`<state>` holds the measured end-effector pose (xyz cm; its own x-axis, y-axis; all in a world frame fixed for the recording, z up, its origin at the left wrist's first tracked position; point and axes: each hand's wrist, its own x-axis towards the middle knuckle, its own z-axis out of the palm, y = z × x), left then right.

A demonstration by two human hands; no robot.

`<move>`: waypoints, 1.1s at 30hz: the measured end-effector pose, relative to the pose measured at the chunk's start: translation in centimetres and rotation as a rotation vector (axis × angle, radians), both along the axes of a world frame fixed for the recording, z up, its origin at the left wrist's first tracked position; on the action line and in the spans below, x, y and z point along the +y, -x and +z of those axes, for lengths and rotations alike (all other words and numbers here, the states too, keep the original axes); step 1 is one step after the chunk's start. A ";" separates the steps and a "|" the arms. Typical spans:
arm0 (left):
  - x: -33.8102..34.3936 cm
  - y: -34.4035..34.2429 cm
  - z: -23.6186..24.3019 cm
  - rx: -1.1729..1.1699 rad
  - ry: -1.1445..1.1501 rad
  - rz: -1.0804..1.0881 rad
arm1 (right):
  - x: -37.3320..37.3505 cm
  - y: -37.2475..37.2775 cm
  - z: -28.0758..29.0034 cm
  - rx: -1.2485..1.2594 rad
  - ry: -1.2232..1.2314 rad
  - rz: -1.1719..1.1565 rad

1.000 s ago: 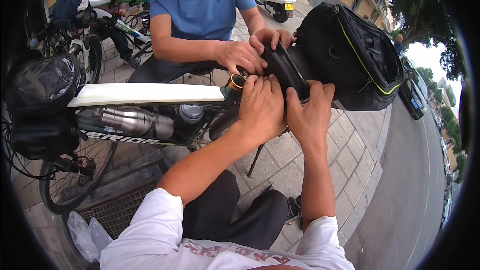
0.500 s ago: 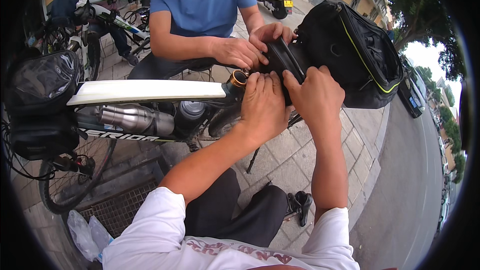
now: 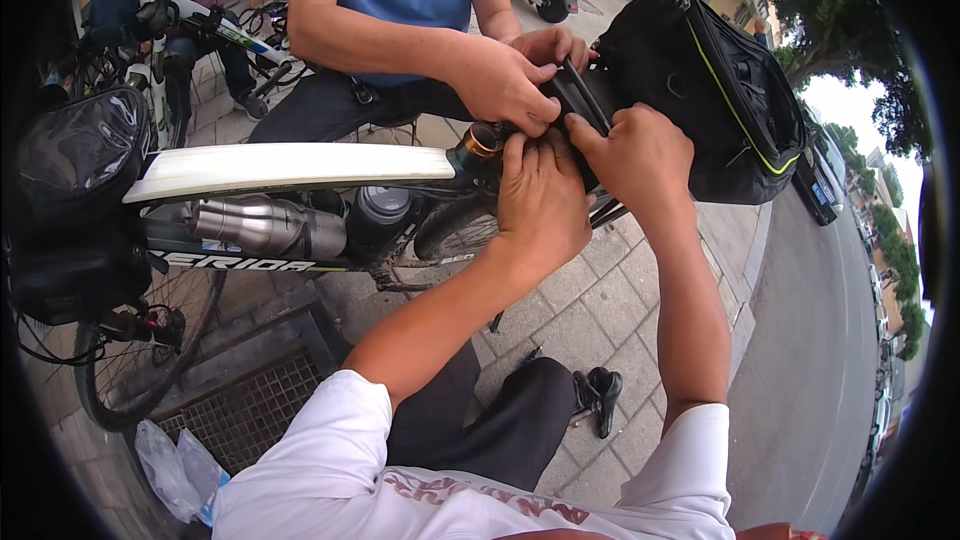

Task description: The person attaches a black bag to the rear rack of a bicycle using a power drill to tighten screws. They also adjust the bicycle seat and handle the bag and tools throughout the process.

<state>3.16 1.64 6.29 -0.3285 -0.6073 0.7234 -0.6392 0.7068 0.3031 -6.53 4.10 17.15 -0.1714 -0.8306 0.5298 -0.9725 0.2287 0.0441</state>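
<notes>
My left hand [image 3: 547, 195] presses its closed fingers along the near edge of a black piece with a rod-like rim [image 3: 588, 98], just behind the bicycle's open seat tube with its gold-coloured collar [image 3: 481, 139]. The same piece's right side is gripped by my right hand [image 3: 640, 152], thumb toward the left hand. Across from me, another person's hands [image 3: 505, 85] hold its far side, the fingertips close to my left fingers. A big black bag [image 3: 690, 95] with a yellow-green trim stands beside my right hand. Fingers hide much of the black piece.
The bicycle's white-covered top tube [image 3: 290, 168] runs left, above a steel bottle [image 3: 265, 227] and a black cup [image 3: 382, 208]. Black front bags [image 3: 75, 160] hang at the far left. A metal grate [image 3: 255, 415] and plastic bags [image 3: 180, 470] lie below; a road [image 3: 810, 340] borders the right.
The other person's nearer hand has moved right and toward me, down to the black piece by my left fingers. My hands keep their hold, and the view has shifted slightly.
</notes>
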 end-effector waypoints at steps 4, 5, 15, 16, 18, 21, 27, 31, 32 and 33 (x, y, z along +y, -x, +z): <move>-0.1 0.5 -0.4 -0.036 -0.001 0.027 | 0.2 -0.5 1.2 -0.012 -0.098 -0.025; 0.0 0.8 -0.4 -0.059 -0.008 0.040 | 0.1 -0.6 1.5 -0.031 -0.138 -0.047; 0.4 1.2 -4.4 0.289 0.074 -0.125 | -0.3 0.6 1.8 -0.058 -0.192 -0.010; 0.4 1.3 -5.2 0.331 0.117 -0.140 | -0.4 0.5 2.0 -0.049 -0.196 -0.010; 0.2 1.8 -6.5 0.387 0.179 -0.159 | -0.6 1.1 1.8 -0.037 -0.196 -0.007; 0.1 2.6 -6.9 0.443 0.238 -0.148 | -0.4 2.0 2.3 -0.069 -0.256 0.045; 0.5 3.5 -7.5 0.487 0.203 -0.112 | 0.7 2.1 2.9 -0.047 -0.362 0.116; 0.0 2.3 -6.5 0.449 0.161 -0.191 | 0.2 2.7 3.6 -0.092 -0.405 0.155; 0.7 2.1 -6.5 0.442 0.134 -0.220 | 0.3 2.9 3.3 -0.083 -0.385 0.156; 0.7 1.4 -6.2 0.407 0.105 -0.263 | 0.4 3.0 3.4 -0.073 -0.364 0.156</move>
